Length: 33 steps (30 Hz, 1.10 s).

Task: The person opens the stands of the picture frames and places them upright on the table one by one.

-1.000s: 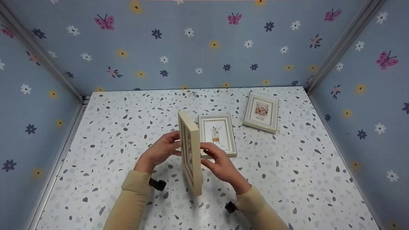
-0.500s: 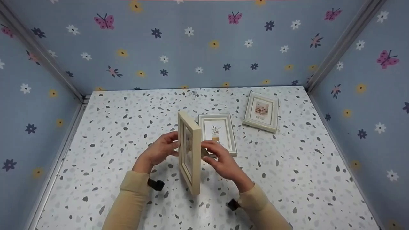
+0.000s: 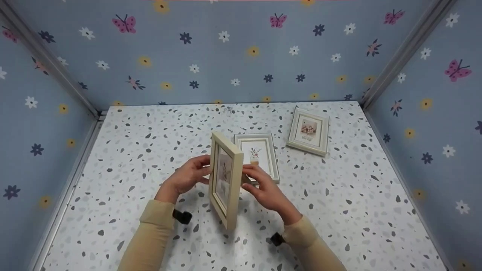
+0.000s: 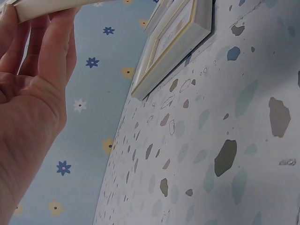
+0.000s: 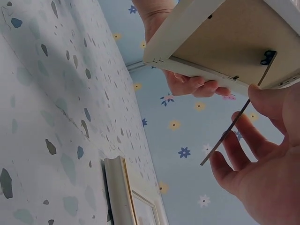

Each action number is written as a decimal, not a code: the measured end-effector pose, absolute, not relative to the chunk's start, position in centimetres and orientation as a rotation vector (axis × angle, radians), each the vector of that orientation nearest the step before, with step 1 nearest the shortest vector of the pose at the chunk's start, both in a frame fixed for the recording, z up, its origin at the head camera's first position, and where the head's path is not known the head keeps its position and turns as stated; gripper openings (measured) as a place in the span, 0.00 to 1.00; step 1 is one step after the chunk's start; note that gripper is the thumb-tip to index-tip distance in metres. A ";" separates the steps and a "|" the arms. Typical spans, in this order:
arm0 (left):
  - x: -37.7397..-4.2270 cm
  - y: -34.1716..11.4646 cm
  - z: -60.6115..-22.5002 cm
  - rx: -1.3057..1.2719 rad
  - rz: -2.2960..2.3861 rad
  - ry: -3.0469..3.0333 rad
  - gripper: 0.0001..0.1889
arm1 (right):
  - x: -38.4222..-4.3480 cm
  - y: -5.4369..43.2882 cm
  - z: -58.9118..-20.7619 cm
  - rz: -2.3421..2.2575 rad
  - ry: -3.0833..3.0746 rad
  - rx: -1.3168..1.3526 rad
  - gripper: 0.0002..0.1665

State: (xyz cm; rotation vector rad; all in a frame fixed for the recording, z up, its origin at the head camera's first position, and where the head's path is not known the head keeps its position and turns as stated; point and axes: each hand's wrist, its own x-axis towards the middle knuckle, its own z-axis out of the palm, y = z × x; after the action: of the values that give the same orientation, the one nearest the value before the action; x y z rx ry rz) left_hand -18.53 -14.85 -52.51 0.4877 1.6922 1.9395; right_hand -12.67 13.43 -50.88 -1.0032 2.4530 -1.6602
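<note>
A cream picture frame [image 3: 236, 192] is held upright and turned mostly edge-on, its picture side facing left. My left hand [image 3: 184, 176] grips its far edge; the left wrist view catches those fingers [image 4: 55, 51] curled at the frame's rim. Behind the frame, my right hand [image 3: 266, 191] pinches the hinged stand [image 5: 240, 114] between thumb and fingers. That stand is swung out from the brown backing board [image 5: 229, 40], joined there by a small dark hinge [image 5: 268, 57].
A framed plant print [image 3: 275, 175] lies face up just beyond my right hand. Farther right lies another frame [image 3: 305, 149] with a pinkish picture. The speckled white table [image 3: 150, 128] is bounded by blue flowered walls [image 3: 233, 49].
The held frame has turned a little, so more of its picture side shows. My right hand has drawn slightly right, with the stand swung out from the back.
</note>
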 end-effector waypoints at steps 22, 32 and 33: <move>-18.5 -15.0 -52.5 0.454 1.940 1.691 0.16 | -12.8 13.0 -51.5 -1.689 2.360 -0.992 0.28; -18.6 -15.0 -52.6 0.446 1.946 1.680 0.15 | -12.6 12.8 -51.5 -1.678 2.364 -0.960 0.29; -18.6 -15.0 -52.6 0.448 1.944 1.683 0.15 | -12.6 12.8 -51.5 -1.680 2.364 -0.965 0.29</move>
State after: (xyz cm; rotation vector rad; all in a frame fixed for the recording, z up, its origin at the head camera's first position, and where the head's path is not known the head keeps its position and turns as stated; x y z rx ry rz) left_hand -18.60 -15.03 -52.63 0.4483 1.6828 1.9437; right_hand -12.61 12.80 -51.50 -0.9650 2.3639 -1.6801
